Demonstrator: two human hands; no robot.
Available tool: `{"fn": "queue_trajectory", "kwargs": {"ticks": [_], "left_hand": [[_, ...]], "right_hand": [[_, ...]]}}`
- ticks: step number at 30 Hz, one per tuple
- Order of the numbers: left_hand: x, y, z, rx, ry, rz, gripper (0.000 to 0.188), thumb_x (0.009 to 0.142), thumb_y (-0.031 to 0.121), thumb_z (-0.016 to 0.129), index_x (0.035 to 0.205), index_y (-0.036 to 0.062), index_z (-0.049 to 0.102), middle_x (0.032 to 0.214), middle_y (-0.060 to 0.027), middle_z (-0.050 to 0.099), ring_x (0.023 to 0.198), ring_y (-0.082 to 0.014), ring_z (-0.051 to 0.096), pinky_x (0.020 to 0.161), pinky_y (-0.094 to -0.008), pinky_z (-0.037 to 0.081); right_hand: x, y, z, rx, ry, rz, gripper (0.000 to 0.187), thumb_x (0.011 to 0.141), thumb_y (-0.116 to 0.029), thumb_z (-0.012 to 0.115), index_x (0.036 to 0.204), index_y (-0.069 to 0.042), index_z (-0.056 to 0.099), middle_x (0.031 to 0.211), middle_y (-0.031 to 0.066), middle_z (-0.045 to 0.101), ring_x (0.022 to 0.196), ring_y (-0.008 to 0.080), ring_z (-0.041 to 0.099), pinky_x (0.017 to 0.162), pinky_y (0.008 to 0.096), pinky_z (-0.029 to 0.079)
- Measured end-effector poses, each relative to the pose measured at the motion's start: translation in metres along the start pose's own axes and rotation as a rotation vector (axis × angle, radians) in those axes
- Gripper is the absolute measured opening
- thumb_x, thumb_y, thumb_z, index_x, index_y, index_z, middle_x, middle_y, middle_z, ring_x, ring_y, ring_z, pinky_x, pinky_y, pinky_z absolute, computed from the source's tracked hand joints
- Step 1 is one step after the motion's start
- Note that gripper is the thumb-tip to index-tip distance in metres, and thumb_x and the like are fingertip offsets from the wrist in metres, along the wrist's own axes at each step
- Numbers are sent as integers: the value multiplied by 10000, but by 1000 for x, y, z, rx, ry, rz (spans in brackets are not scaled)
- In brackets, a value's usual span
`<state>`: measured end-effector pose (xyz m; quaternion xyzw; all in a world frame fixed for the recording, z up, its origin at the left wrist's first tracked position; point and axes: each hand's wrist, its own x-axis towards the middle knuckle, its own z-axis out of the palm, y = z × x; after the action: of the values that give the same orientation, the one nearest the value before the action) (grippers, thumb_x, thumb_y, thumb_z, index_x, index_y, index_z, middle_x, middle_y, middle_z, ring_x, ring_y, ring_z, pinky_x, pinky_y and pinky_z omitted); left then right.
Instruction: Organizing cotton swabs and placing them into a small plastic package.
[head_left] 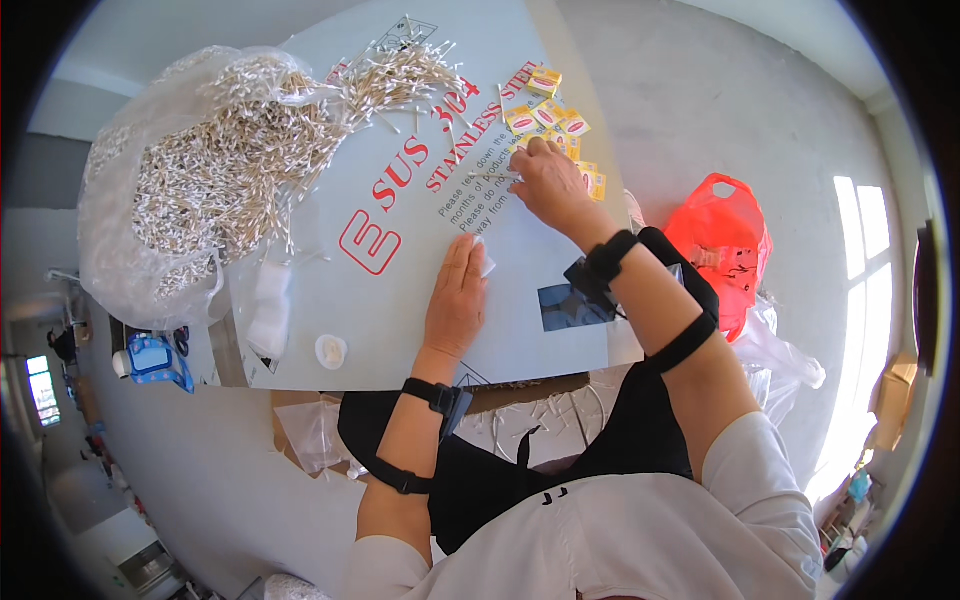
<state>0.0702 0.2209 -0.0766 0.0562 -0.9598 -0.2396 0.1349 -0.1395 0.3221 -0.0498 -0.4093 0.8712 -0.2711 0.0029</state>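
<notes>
My left hand (458,290) lies low over the grey-blue sheet on the table, its fingers long and close together. A small white, thin plastic piece (488,264) sticks out at its fingertips and thumb side, held there. Farther right, my right hand (556,182) has its fingers bent down at the edge of a group of small yellow-and-white cards (574,122). What its fingertips hold, if anything, is hidden. A few loose cotton swabs (502,102) lie near the cards. On the left, a big heap of cotton swabs (215,165) spills from a clear plastic bag (100,240).
A stack of white plastic sleeves (270,310) and a small round white dish (331,351) sit near the front edge. A dark flat rectangle (575,307) lies near my right wrist. Beside the table are a red plastic bag (720,240) and a blue pouch (160,360).
</notes>
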Motion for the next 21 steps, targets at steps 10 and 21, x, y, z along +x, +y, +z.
{"fn": "queue_trajectory", "kwargs": {"ticks": [10,21], "left_hand": [[98,-44,8,177,87,23,524,933,182,572,1386,-26,410,1471,-178,395,1376,-337,361,1138,-438,299],[92,-16,14,221,-199,327,683,932,447,540,1451,38,369,1542,-143,311,1439,-276,268,1176,-449,205]], "right_hand": [[74,21,-14,67,113,-37,79,834,-92,611,868,-20,620,900,162,621,909,342,611,785,430,500],[29,33,-53,89,170,5,137,857,-116,635,828,12,596,867,163,617,791,335,603,704,411,478]]}}
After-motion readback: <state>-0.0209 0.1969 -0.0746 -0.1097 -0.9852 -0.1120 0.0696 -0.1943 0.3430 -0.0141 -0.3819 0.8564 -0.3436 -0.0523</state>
